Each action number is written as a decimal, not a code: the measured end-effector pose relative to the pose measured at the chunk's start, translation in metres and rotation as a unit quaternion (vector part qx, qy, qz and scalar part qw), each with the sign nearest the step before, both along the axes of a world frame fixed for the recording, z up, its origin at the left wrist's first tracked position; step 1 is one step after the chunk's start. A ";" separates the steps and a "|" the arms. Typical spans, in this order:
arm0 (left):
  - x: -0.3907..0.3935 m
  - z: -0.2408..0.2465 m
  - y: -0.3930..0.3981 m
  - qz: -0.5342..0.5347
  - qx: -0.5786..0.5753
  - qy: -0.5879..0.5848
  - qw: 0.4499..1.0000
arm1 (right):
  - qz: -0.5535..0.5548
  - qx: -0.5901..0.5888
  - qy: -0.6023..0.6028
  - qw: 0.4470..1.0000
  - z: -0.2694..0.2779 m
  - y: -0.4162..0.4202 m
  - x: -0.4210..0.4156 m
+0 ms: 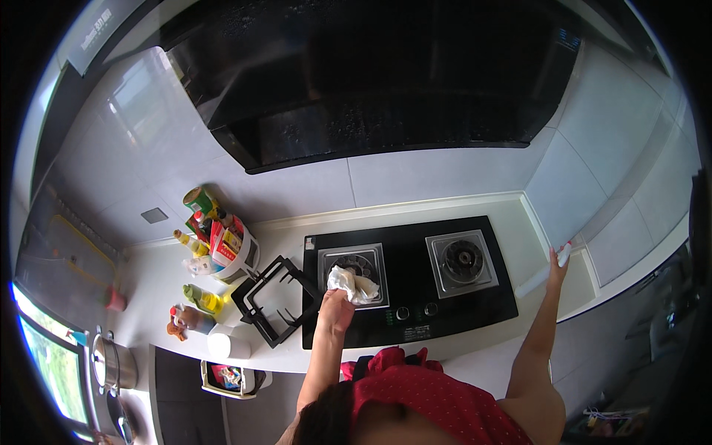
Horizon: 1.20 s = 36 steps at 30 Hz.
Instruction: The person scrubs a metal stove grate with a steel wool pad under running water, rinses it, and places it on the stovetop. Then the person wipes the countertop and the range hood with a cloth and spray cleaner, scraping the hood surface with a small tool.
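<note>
My left hand [335, 311] grips a crumpled white cloth or paper towel [355, 286] over the front of the left burner [351, 261] of a black glass gas cooktop [406, 261]. My right hand [558, 266], out to the far right near the tiled wall, holds a white bottle [564, 254] with a red tip. The right burner [463, 260] has no pan support on it. Two black pan supports [273, 331], partly stacked, lie on the white counter, touching or overlapping the cooktop's left edge.
A black range hood [389, 122] hangs above. Left stand a white basket [251, 255] of condiments, an oil bottle [210, 301], a spray bottle [192, 320] and a paper roll [229, 342]. Below the counter edge hangs a small bin [245, 396]. A steel pot [119, 367] stands far left.
</note>
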<state>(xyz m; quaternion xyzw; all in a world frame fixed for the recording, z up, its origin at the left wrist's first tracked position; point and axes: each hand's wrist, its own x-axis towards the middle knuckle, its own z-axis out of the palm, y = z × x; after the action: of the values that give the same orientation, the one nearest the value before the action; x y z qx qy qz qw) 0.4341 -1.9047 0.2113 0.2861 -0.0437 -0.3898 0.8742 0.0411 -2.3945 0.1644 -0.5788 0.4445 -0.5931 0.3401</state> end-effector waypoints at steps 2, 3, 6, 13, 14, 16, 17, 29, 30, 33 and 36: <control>0.002 0.006 -0.009 -0.003 -0.007 -0.006 1.000 | 0.032 0.040 0.029 0.998 0.003 -0.001 -0.017; 0.003 0.004 -0.010 -0.003 -0.013 -0.008 1.000 | 0.050 0.060 0.045 0.996 0.007 0.001 -0.022; 0.003 0.016 -0.018 -0.003 0.009 -0.020 1.000 | 0.066 0.121 0.151 0.979 0.021 0.014 -0.042; 0.001 0.046 -0.040 0.033 0.037 -0.110 0.993 | 0.264 0.083 0.128 0.952 0.132 0.159 0.048; -0.005 0.058 -0.047 0.032 0.046 -0.113 0.992 | 0.326 0.016 0.092 0.941 0.170 0.208 0.108; -0.015 0.079 -0.058 0.022 0.048 -0.129 0.990 | 0.459 -0.041 0.127 0.878 0.194 0.257 0.173; -0.017 0.079 -0.063 0.025 0.039 -0.128 0.991 | 0.477 -0.096 0.127 0.864 0.207 0.284 0.201; 0.015 0.101 -0.038 0.095 0.017 -0.173 0.980 | 0.556 -0.050 0.119 0.821 0.192 0.327 0.313; 0.029 0.088 -0.035 0.112 0.011 -0.123 0.986 | 0.543 -0.070 0.142 0.825 0.193 0.323 0.318; 0.059 0.084 -0.014 0.123 -0.042 -0.104 0.986 | 0.443 -0.153 0.152 0.870 0.235 0.282 0.338; 0.076 0.096 -0.004 0.112 -0.058 -0.114 0.985 | 0.302 -0.286 -0.015 0.909 0.320 0.217 0.378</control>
<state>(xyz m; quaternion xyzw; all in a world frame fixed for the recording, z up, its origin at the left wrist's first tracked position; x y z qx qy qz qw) 0.5097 -1.9084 0.3070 0.2805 -0.1328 -0.2508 0.9169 0.4187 -2.1777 0.4846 -0.7487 0.0541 -0.5725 0.3297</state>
